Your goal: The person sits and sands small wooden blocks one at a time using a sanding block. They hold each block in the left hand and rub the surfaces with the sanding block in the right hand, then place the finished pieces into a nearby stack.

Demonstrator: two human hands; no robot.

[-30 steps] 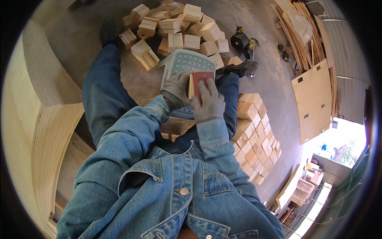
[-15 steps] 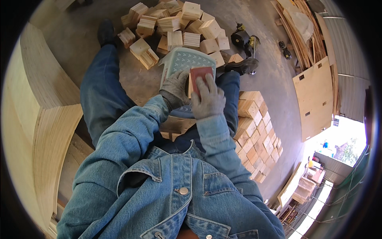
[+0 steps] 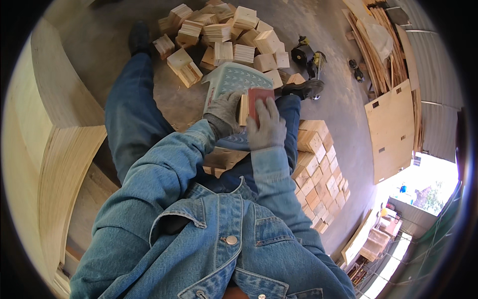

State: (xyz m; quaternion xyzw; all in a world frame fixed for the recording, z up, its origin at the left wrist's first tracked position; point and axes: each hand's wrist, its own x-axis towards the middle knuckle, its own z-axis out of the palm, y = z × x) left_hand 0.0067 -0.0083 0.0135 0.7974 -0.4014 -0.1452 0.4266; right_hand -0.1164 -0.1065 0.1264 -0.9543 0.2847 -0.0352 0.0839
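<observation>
A light blue-green plastic stool (image 3: pixel 239 74) stands between my legs. Over it my gloved left hand (image 3: pixel 225 112) is closed on a small wooden block (image 3: pixel 243 109), whose pale edge shows beside my fingers. My right hand (image 3: pixel 267 127), also in a grey glove, grips a flat reddish-brown sanding block (image 3: pixel 260 95). Its fingers press across the sanding block's top, right against the wooden block. How much of the wood lies under the sanding block is hidden.
Cut wooden blocks (image 3: pixel 217 32) lie heaped beyond the stool. More stand in a neat stack (image 3: pixel 318 174) by my right leg. A yellow-and-black power tool (image 3: pixel 304 54) rests near my right shoe. Large plywood sheets (image 3: pixel 69 79) rise on the left; boards (image 3: pixel 393 134) lean at right.
The sanding block has slid right across the wooden block, baring more of its left edge. My right hand has moved with it, while my left keeps its grip. The whole view has shifted slightly.
</observation>
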